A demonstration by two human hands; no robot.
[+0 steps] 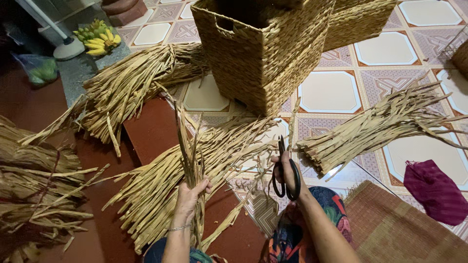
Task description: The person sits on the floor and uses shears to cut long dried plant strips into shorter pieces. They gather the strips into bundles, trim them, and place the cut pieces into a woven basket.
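Note:
My left hand (189, 196) grips a small bunch of dried straw strands (186, 146) that stand upright from my fist. A thin bracelet circles that wrist. My right hand (287, 171) holds black scissors (284, 171) by the handles, blades pointing up and closed, just right of the bunch. Below both hands a big heap of the same dried strands (161, 190) lies on the floor. Another bundle (375, 129) lies to the right of the scissors.
Two woven straw baskets (263, 53) stand on the tiled floor ahead. More strand piles lie at upper left (126, 85) and far left (34, 180). A maroon cloth (435, 191), a woven mat (395, 229) and bananas (99, 38) are nearby.

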